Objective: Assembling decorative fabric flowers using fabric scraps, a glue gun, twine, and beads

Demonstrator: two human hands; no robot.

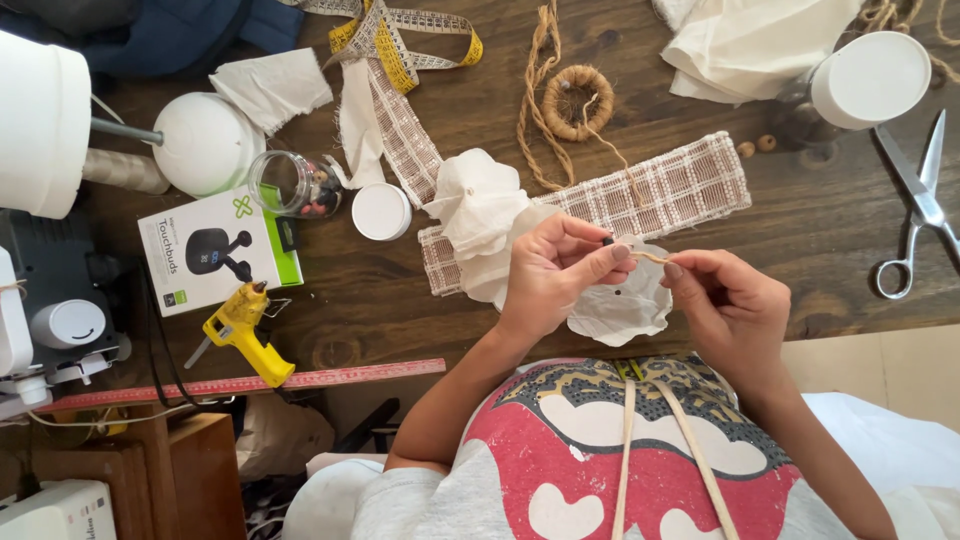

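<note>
While each hand pinches one twine end (pixel 648 257), one scissors (pixel 915 205) lies nearby.

We see the bead (pixel 607 241) at the left hand (pixel 548 275) mostly covered by fingertips (pixel 621 253), its shape indistinct.

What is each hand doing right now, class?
Left hand: closed, pinching a small dark bead.
Right hand: closed, pinching the twine end toward the bead.
</note>
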